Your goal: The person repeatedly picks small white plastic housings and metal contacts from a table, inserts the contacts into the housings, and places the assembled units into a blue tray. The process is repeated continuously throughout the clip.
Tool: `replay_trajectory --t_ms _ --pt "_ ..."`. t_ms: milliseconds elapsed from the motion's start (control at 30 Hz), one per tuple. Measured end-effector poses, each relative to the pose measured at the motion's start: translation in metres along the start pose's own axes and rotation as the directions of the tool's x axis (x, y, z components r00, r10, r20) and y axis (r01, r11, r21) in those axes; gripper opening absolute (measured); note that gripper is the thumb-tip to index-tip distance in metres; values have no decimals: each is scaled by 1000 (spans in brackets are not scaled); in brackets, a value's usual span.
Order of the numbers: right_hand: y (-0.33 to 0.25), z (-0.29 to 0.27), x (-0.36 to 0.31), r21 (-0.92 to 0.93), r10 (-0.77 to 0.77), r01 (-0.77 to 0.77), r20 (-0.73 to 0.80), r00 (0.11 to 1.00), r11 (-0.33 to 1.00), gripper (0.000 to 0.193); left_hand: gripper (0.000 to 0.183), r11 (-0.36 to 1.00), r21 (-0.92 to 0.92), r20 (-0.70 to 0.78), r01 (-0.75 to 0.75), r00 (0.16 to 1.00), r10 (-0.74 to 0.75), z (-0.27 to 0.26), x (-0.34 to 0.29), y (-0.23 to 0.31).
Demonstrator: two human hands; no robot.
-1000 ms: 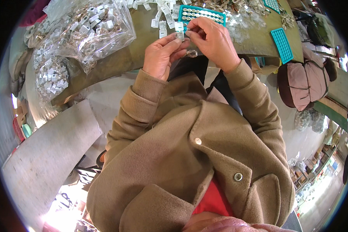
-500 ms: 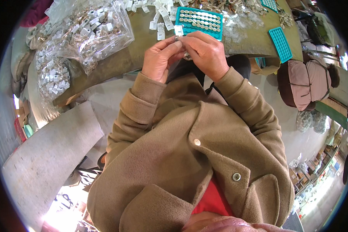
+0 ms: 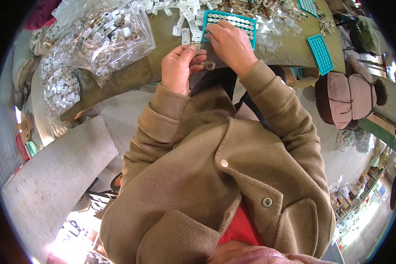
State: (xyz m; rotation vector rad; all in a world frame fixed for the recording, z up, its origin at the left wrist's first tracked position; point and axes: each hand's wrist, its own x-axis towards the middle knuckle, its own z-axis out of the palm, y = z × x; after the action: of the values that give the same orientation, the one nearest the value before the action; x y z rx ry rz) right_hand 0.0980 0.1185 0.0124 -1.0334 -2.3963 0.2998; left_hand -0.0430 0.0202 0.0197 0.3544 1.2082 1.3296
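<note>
At the table's near edge, the left hand [image 3: 179, 68] pinched a small metal ring [image 3: 208, 66]; the right hand [image 3: 230, 44] pressed curled fingers onto the teal tray [image 3: 251, 25].

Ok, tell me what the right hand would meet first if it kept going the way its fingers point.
The right hand already has its fingertips at the near edge of the teal tray of small round parts. Going straight on, it would probably slide over that tray's filled rows first; depth is hard to judge.
</note>
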Motion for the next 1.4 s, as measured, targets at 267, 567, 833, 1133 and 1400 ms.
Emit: replay_trajectory --t_ms 267,567,833,1133,1400 --pt "0 3 4 0 21 -21 -8 1000 1000 8 20 998 -61 39 5 999 -3 1 -1 -4" --pt "-6 -22 -15 629 298 -265 56 953 731 11 25 994 -96 59 42 998 -36 7 -7 -3" --pt "-20 -34 -35 553 197 -68 -177 964 831 15 26 997 -59 106 49 993 -43 23 -15 -8" --pt "-12 -39 -39 237 -135 220 -330 934 946 15 26 987 -152 115 -51 991 69 33 -18 -18" --pt "-4 -46 -42 655 181 -125 -18 983 745 18 29 981 -24 122 -193 973 194 36 -20 -26"
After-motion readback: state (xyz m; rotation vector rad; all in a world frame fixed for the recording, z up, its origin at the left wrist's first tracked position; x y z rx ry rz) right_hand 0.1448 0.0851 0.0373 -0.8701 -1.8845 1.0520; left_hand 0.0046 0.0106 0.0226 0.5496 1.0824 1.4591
